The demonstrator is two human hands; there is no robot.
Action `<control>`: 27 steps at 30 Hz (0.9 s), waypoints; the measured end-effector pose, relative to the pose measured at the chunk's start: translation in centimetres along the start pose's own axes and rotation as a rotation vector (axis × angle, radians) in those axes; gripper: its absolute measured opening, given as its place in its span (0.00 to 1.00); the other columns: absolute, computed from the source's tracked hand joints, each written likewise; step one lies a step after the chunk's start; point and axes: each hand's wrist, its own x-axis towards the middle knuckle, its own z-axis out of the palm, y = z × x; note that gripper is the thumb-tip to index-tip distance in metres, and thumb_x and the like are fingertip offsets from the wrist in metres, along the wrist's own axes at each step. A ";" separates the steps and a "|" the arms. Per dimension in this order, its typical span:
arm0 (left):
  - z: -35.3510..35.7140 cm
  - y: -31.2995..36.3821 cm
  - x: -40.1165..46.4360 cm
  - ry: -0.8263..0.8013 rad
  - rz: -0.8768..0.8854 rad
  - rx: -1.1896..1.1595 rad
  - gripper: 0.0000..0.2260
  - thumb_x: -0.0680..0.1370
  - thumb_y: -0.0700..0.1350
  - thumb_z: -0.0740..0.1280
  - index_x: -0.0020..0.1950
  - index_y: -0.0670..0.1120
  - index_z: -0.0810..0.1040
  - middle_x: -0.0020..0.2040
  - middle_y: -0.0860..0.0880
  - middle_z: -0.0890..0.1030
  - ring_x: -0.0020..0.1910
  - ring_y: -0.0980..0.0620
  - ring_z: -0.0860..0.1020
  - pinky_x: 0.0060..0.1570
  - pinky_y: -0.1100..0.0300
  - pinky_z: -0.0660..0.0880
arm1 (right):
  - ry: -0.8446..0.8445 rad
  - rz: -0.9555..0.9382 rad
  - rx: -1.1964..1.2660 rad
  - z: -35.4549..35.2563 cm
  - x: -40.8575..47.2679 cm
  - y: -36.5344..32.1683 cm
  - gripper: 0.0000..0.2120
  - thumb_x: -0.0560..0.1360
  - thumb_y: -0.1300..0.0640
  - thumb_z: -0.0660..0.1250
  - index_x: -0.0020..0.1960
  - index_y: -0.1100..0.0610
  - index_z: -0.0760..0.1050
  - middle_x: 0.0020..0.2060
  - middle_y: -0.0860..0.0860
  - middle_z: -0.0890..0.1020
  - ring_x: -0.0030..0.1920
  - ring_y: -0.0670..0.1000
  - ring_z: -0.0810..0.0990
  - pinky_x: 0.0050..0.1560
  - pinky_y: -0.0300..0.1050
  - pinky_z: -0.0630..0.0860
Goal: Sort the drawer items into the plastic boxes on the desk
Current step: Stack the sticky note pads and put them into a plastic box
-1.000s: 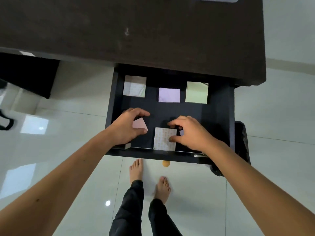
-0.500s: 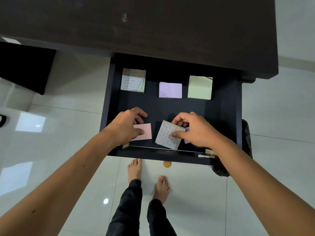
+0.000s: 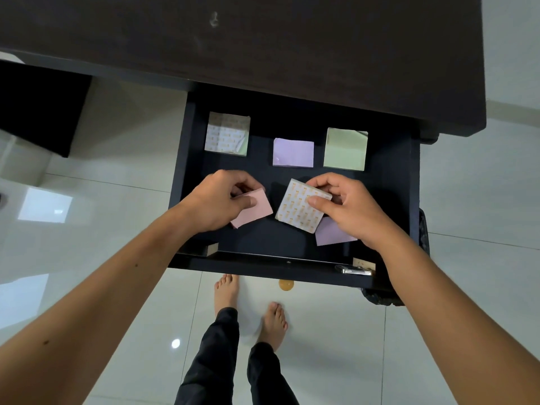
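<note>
While the drawer point(image 3: 388, 182) stands pulled out under the dark surface point(image 3: 263, 39), the left hand point(image 3: 216, 200) pinches a pink notepad point(image 3: 257, 210) between thumb and curled fingers, and the right hand point(image 3: 350, 206) grips a patterned notepad point(image 3: 298, 207), tilted, above a purple notepad point(image 3: 330, 233) near the drawer's front. Along the back lie another patterned pad point(image 3: 226, 133), a purple pad point(image 3: 293, 152) and a green pad point(image 3: 345, 149), each apart.

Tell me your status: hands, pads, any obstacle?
Left hand pinches pink square paper pad. Right hand pinches patterned white square pad over loose lilac pad. Three pads at back of dark drawer; nothing blocking.
</note>
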 end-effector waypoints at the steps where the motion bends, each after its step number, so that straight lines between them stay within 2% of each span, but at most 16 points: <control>1: 0.1 -0.1 0.1 -0.012 -0.006 -0.035 0.10 0.81 0.43 0.73 0.60 0.54 0.83 0.52 0.56 0.83 0.53 0.57 0.81 0.52 0.63 0.78 | 0.011 -0.012 0.036 -0.1 0.0 -0.1 0.11 0.81 0.61 0.73 0.57 0.46 0.82 0.52 0.47 0.88 0.56 0.45 0.86 0.59 0.48 0.84; 3: 0.3 -0.4 0.3 -0.020 -0.027 -0.128 0.10 0.81 0.43 0.72 0.62 0.53 0.81 0.54 0.54 0.85 0.56 0.55 0.83 0.57 0.58 0.80 | 0.024 -0.031 0.103 -0.1 0.0 -0.4 0.11 0.81 0.62 0.72 0.58 0.47 0.82 0.53 0.48 0.88 0.55 0.45 0.87 0.54 0.44 0.84; 6: 0.5 -0.3 0.3 -0.034 -0.058 -0.235 0.10 0.82 0.42 0.70 0.63 0.51 0.79 0.51 0.51 0.88 0.52 0.53 0.86 0.52 0.57 0.82 | 0.013 -0.029 0.211 -0.1 0.0 -0.8 0.11 0.82 0.63 0.71 0.60 0.49 0.83 0.53 0.50 0.88 0.55 0.48 0.88 0.49 0.43 0.85; 10: 0.7 -0.2 0.5 -0.057 -0.016 -0.188 0.11 0.82 0.44 0.71 0.64 0.53 0.81 0.51 0.53 0.86 0.53 0.54 0.84 0.54 0.58 0.81 | 0.029 -0.025 0.265 -0.2 -0.1 -1.2 0.12 0.81 0.62 0.71 0.61 0.49 0.83 0.55 0.50 0.88 0.56 0.48 0.87 0.48 0.40 0.84; 15: 1.3 -0.3 0.3 0.000 0.108 0.058 0.12 0.81 0.46 0.73 0.65 0.52 0.84 0.56 0.55 0.82 0.51 0.59 0.79 0.49 0.69 0.72 | 0.080 -0.014 0.258 -0.2 0.1 -1.1 0.12 0.80 0.62 0.72 0.61 0.51 0.83 0.55 0.49 0.88 0.56 0.47 0.87 0.49 0.41 0.84; 19: 1.0 -0.2 0.4 0.066 0.182 0.025 0.16 0.81 0.44 0.71 0.70 0.51 0.81 0.60 0.55 0.81 0.57 0.58 0.80 0.52 0.74 0.73 | 0.072 -0.019 0.260 -0.1 0.2 -1.4 0.11 0.80 0.61 0.73 0.60 0.52 0.83 0.54 0.49 0.89 0.56 0.47 0.88 0.50 0.41 0.84; 22: 0.8 0.1 0.4 0.097 0.200 -0.037 0.15 0.83 0.46 0.69 0.69 0.53 0.81 0.60 0.58 0.83 0.60 0.64 0.79 0.54 0.78 0.72 | 0.060 -0.019 0.248 0.1 0.3 -1.6 0.11 0.79 0.61 0.74 0.60 0.52 0.83 0.54 0.49 0.89 0.56 0.47 0.88 0.51 0.43 0.84; 24: 0.6 0.3 0.3 0.101 0.196 -0.088 0.12 0.84 0.48 0.68 0.67 0.55 0.82 0.58 0.60 0.85 0.59 0.66 0.80 0.55 0.75 0.73 | 0.049 -0.020 0.251 0.4 0.4 -1.8 0.11 0.79 0.61 0.74 0.59 0.51 0.83 0.53 0.49 0.89 0.56 0.48 0.88 0.53 0.45 0.85; 27: 0.4 0.3 0.2 0.097 0.205 -0.162 0.11 0.85 0.51 0.65 0.65 0.55 0.83 0.56 0.61 0.86 0.59 0.63 0.82 0.60 0.61 0.79 | 0.039 -0.029 0.267 0.7 0.6 -2.1 0.11 0.78 0.62 0.75 0.58 0.52 0.82 0.50 0.48 0.90 0.54 0.48 0.88 0.53 0.43 0.85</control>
